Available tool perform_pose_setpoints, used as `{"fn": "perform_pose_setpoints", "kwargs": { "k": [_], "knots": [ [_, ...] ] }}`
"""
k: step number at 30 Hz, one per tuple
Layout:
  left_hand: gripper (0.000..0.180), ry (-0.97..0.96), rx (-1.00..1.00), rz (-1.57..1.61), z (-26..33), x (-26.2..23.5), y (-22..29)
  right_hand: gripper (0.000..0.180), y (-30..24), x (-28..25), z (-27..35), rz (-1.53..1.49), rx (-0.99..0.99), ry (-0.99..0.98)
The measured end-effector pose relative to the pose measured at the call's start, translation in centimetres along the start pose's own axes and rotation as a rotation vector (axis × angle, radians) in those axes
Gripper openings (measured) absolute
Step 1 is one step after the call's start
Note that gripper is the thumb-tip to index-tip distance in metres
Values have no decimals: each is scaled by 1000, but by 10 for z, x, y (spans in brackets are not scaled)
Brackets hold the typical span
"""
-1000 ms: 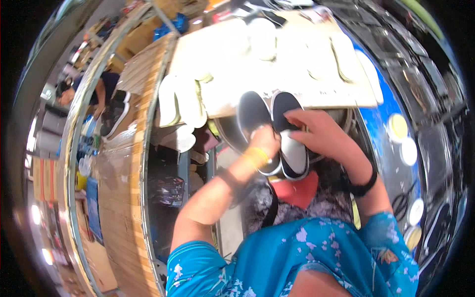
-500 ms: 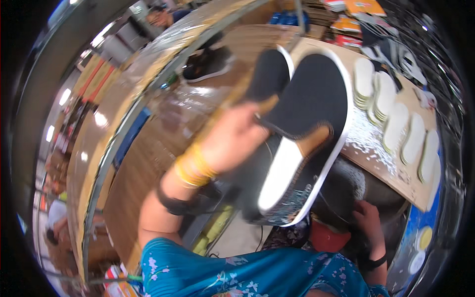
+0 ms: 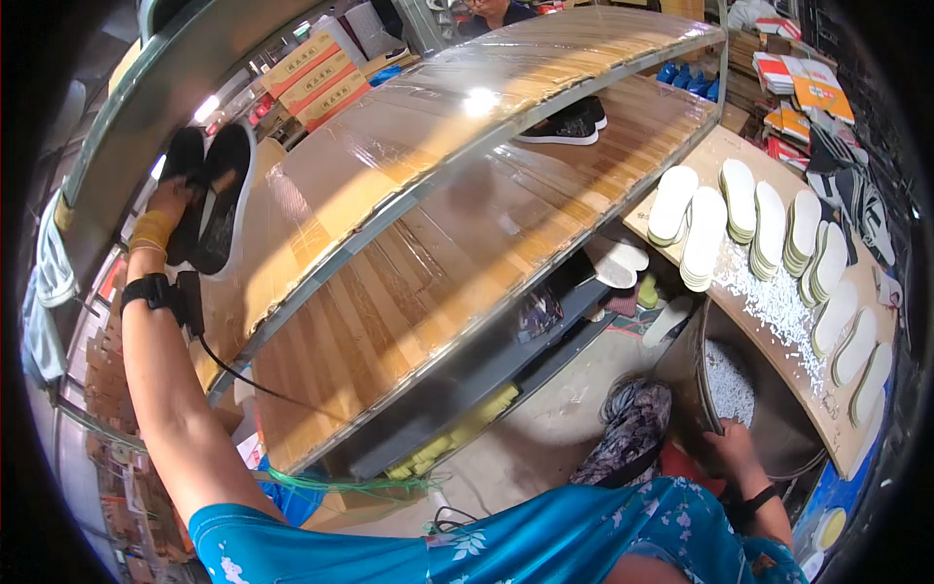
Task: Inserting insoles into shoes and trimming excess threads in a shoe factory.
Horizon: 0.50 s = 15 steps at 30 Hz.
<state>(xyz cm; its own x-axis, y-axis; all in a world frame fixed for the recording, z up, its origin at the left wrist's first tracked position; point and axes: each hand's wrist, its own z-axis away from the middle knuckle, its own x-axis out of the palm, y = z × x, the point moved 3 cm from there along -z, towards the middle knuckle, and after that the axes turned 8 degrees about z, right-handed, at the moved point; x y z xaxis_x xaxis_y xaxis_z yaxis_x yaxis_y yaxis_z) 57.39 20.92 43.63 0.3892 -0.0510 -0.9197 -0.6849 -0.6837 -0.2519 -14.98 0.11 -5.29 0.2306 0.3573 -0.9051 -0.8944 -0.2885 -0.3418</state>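
Note:
My left hand (image 3: 171, 199) reaches out at the far left, closed around a pair of black slip-on shoes (image 3: 226, 200) with white sole edges. The pair is held upright, side by side, by the edge of the upper shelf (image 3: 379, 165). Low on the right, my right hand (image 3: 735, 454) has its fingers curled at the rim of a dark round tub (image 3: 790, 428). Small white pieces (image 3: 728, 384) lie inside that tub. Another pair of black shoes (image 3: 564, 125) stands under the upper shelf, on the lower one.
A board (image 3: 827, 428) on the right bears several stacks of white insoles (image 3: 704, 238) and scattered white bits (image 3: 764, 297). Cardboard boxes (image 3: 316, 78) are piled behind the shelves. A person (image 3: 496, 15) is at the back. A cable (image 3: 263, 382) trails from my left wrist.
My left hand has carried the black shoes from the middle out to the far left. My view has turned left, showing more shelf. My right hand stays low by the tub.

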Motion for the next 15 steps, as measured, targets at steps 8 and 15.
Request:
{"fn": "perform_pose_setpoints", "kwargs": {
  "k": [8,15],
  "knots": [
    [67,-108,-339,278,15,83,-61,35,6,14,-4,104,97,25],
    [51,408,151,402,16,17,30,34,19,27,-13,92,-30,56]
  ]
}}
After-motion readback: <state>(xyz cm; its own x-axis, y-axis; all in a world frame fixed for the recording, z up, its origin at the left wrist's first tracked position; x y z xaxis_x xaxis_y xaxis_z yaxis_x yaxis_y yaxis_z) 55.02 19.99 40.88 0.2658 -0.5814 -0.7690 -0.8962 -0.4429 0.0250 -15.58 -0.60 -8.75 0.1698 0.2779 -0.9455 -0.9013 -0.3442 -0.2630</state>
